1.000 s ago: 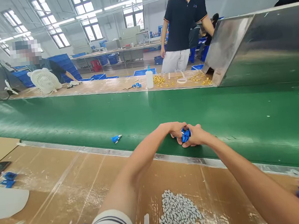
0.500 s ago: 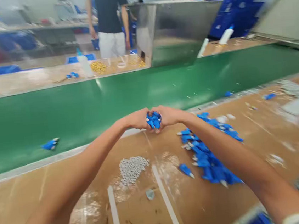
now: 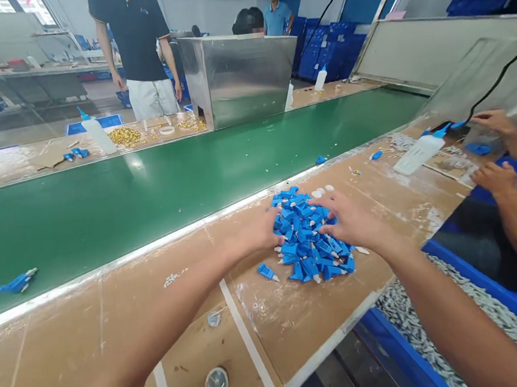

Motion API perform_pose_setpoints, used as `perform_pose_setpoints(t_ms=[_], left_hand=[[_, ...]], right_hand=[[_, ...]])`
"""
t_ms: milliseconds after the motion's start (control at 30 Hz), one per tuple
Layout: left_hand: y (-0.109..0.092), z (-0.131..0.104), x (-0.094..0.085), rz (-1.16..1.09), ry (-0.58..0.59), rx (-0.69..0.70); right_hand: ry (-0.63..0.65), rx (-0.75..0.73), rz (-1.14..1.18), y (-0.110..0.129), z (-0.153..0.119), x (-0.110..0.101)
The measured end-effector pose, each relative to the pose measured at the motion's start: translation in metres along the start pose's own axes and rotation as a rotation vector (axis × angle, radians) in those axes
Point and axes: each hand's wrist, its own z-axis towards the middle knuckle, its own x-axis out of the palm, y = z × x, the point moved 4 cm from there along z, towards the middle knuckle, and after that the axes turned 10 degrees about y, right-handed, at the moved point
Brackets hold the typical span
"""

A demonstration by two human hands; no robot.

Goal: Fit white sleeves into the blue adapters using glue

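A heap of small blue plastic pieces with whitish tips (image 3: 306,231) lies on the brown tabletop. My left hand (image 3: 262,230) is at the heap's left side, thumb and fingers apart, fingertips touching its edge. On the right side, my right hand (image 3: 347,218) curves over the heap with its fingers spread. Neither hand grips a piece. One loose blue piece (image 3: 267,272) rests just left of the heap, near the front. A few small grey bits (image 3: 175,278) show beside my left forearm, which may hide more.
A green conveyor belt (image 3: 147,187) runs behind the table, carrying a blue piece (image 3: 18,282). At right are a white squeeze bottle (image 3: 420,152), a co-worker's hands (image 3: 497,180) and a blue bin (image 3: 486,293) of grey parts. A small clear cup (image 3: 216,384) stands in front.
My hands were cupped together around several blue pieces near the belt's edge. Now they are apart and empty at the heap. The view has turned to the right.
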Motion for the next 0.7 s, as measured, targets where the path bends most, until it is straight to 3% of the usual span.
perform_pose_setpoints(t_ms=[67,167,300,400,467,600,700], left_hand=[[0.006,-0.020,-0.006,0.013,-0.011,-0.035],[0.015,-0.054,-0.003,0.055,-0.018,-0.126],[0.022,-0.083,0.032,0.141,0.084,-0.188],[0.026,-0.080,0.056,0.206,0.093,-0.207],[0.027,-0.068,0.062,0.230,0.067,-0.205],[0.024,-0.049,0.056,0.244,0.010,-0.180],[0.018,-0.053,0.048,0.250,-0.014,-0.159]], right_hand=[[-0.050,-0.035,0.086,-0.002,-0.028,0.011],[-0.011,-0.062,0.216,-0.003,-0.065,0.041],[0.054,0.025,0.281,-0.007,-0.094,0.080],[0.006,0.114,0.261,-0.008,-0.101,0.098],[-0.022,0.131,0.239,-0.003,-0.100,0.107],[-0.108,0.131,0.222,0.007,-0.093,0.117],[-0.187,0.138,0.238,0.010,-0.091,0.116]])
